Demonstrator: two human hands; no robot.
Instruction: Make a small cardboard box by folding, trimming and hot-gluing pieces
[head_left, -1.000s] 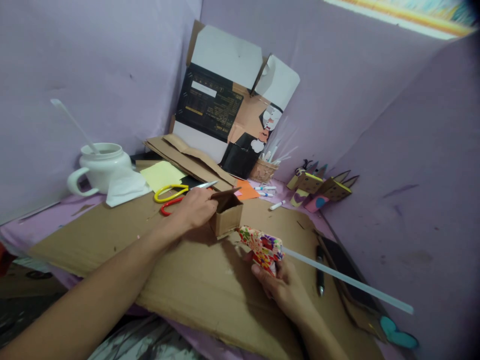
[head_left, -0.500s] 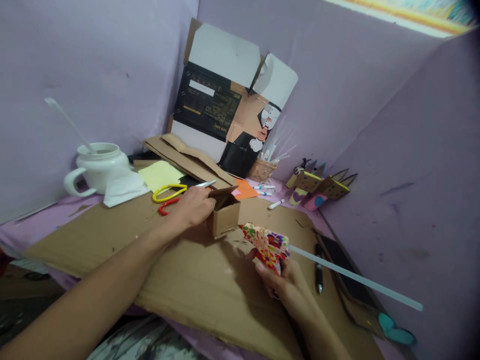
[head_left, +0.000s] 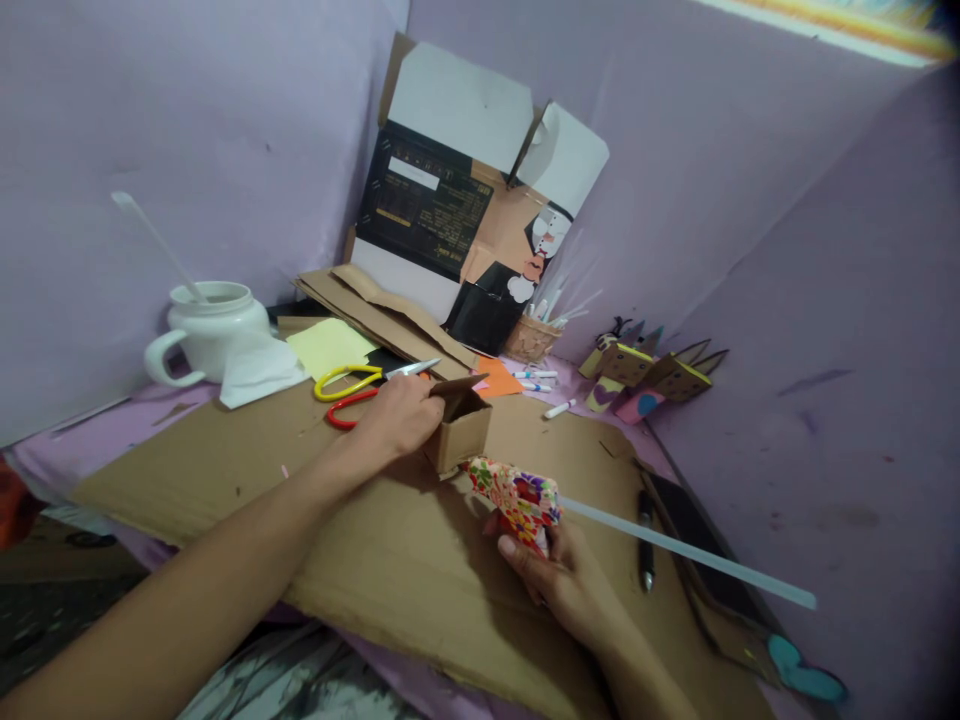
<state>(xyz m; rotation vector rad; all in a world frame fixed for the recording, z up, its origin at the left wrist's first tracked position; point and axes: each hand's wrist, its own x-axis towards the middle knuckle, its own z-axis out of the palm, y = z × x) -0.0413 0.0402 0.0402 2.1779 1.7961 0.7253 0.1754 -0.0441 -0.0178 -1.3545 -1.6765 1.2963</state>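
- Cardboard sheet (head_left: pixel 390 570), beneath both hands
- Small box (head_left: pixel 463 440), mid-sheet, left hand (head_left: pixel 401 412) clamped on its left side: best held steady
- Floral glue gun (head_left: pixel 517 500), just right of it, gripped in right hand (head_left: pixel 559 580): guide slowly
- Glue stick (head_left: pixel 690 548), jutting right: keep unsnagged

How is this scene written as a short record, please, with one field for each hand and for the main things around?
Left hand: on the left side of the box, seemingly gripping it
Right hand: holds the flowered glue gun
Box: small, brown, flap raised
Glue stick: long, pale, out of the gun's rear
Gun tip: by the box's lower edge; contact unclear
Surface: cardboard sheet
Beyond left hand: scissors, yellow and red handles
Right of gun: pen
Far left: white jug
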